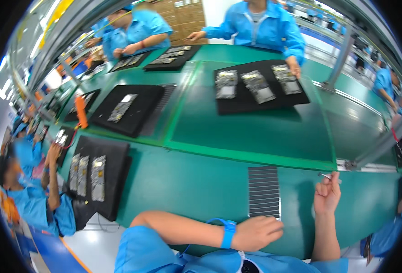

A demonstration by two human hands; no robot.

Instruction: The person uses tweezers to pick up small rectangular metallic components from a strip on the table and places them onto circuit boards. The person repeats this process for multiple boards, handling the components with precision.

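My left hand (257, 233), with a blue wrist strap (228, 234) and cord, is at the near end of a dark sheet with pale stripes (263, 191). Its fingers are curled together by the sheet's lower right corner, and whatever may be in them is hidden. Raised to the right of the sheet, my right hand (327, 194) has its fingertips closed on a small, thin metal piece (323, 175), too small to name. The sheet lies flat on the green mat (187, 186).
Silvery-wrapped parts (98, 178) lie on a black foam pad (116, 182) at left. Other black pads (128, 109) hold similar parts further off. Across the table a person (262, 27) touches another pad (251, 107). An orange tool (80, 110) hangs at left; a metal post (378, 148) stands right.
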